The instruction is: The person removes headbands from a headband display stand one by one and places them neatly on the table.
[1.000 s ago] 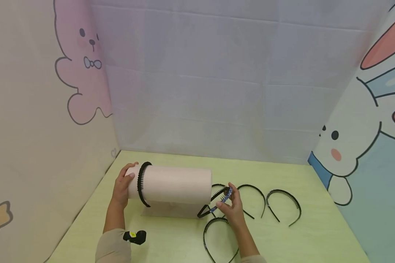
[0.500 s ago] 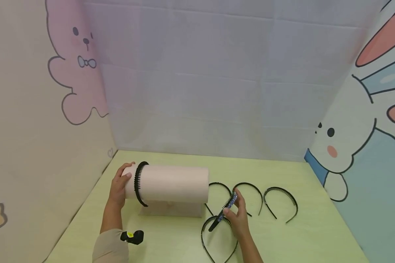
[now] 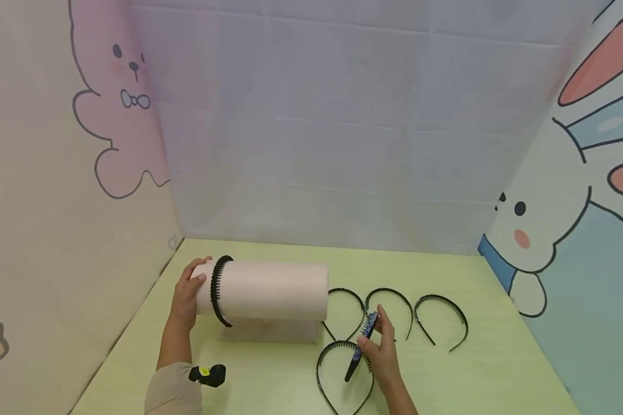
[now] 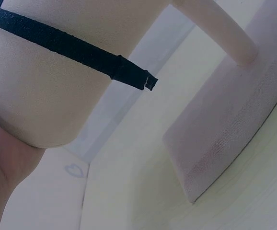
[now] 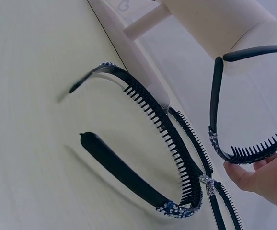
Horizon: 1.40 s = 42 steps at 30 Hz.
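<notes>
A pale padded roll (image 3: 277, 291) lies sideways on a low base (image 3: 270, 331), joined by a short post (image 4: 225, 31). My left hand (image 3: 185, 297) grips its left end, thumb in front and fingers over the top. Near that end a black toothed headband (image 3: 216, 294) is fitted around the roll; its tip (image 4: 133, 76) shows in the left wrist view. Right of the roll, my right hand (image 3: 384, 353) pinches another black headband with blue glitter (image 3: 366, 328) between thumb and fingers. In the right wrist view this held headband (image 5: 214, 98) has its ends towards the roll.
Under and left of my right hand lies a headband (image 3: 319, 374) on the pale green table (image 3: 472, 380). Several more form a row behind: one by the roll (image 3: 349, 292), one in the middle (image 3: 394, 291), one at the right (image 3: 459, 313). Cartoon-printed walls (image 3: 316, 144) enclose the table.
My right hand has drawn the glitter headband away from the roll's right end, rightwards and towards me, and turned it steeper. My left hand keeps its grip on the roll.
</notes>
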{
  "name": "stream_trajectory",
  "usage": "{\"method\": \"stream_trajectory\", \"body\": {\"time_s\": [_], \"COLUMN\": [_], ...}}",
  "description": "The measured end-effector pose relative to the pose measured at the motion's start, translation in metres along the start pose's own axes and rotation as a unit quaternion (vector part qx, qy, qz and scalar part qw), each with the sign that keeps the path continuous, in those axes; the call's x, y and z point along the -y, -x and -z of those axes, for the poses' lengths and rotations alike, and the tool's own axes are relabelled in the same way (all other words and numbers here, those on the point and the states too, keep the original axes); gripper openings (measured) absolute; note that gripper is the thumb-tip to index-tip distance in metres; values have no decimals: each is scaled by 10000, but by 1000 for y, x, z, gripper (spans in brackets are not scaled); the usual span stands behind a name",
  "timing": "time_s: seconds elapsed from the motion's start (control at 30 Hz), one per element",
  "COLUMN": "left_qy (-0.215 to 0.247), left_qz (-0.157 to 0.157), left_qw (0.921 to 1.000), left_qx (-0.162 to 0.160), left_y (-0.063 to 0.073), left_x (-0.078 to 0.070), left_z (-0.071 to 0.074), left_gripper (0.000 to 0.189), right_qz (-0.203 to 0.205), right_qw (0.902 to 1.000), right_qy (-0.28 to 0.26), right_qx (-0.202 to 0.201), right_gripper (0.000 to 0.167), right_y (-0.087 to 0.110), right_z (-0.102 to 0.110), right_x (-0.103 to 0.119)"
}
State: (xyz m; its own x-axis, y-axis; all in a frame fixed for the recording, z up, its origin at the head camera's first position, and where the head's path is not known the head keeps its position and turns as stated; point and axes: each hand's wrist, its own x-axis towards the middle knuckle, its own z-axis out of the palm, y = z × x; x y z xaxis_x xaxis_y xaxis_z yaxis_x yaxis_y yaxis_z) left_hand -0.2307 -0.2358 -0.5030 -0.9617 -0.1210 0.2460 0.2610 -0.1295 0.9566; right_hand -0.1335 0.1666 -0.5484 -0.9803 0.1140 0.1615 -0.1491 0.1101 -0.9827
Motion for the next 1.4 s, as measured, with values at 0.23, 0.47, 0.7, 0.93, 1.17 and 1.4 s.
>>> {"method": "stream_trajectory", "body": {"time_s": [0.23,0.47,0.7,0.93,1.17,1.4], "left_qy": [-5,33,106,157,134,138], "left_qz": [95,92,53,22,73,103], "left_qw": [10000,10000,9999,9998,9998,9997], "left_qx": [-18,-18,35,79,95,146], "left_y": [1,1,0,0,0,-1], "left_x": [-3,-1,1,0,-1,-1], "left_z": [-1,1,1,1,1,0], "left_gripper": [31,27,28,29,30,30], "right_qz": [-255,-267,-530,-797,-1262,-1518], "right_qw": [9993,9991,9958,9887,9762,9593], "right_qy": [-248,-75,498,1023,1673,2348], "right_qx": [-138,-310,-549,-752,-564,-386], "right_gripper": [73,70,69,73,83,91], "right_y": [5,10,12,12,15,18], "right_z": [2,9,17,25,33,38], "right_x": [0,-1,-2,-4,-4,-12]}}
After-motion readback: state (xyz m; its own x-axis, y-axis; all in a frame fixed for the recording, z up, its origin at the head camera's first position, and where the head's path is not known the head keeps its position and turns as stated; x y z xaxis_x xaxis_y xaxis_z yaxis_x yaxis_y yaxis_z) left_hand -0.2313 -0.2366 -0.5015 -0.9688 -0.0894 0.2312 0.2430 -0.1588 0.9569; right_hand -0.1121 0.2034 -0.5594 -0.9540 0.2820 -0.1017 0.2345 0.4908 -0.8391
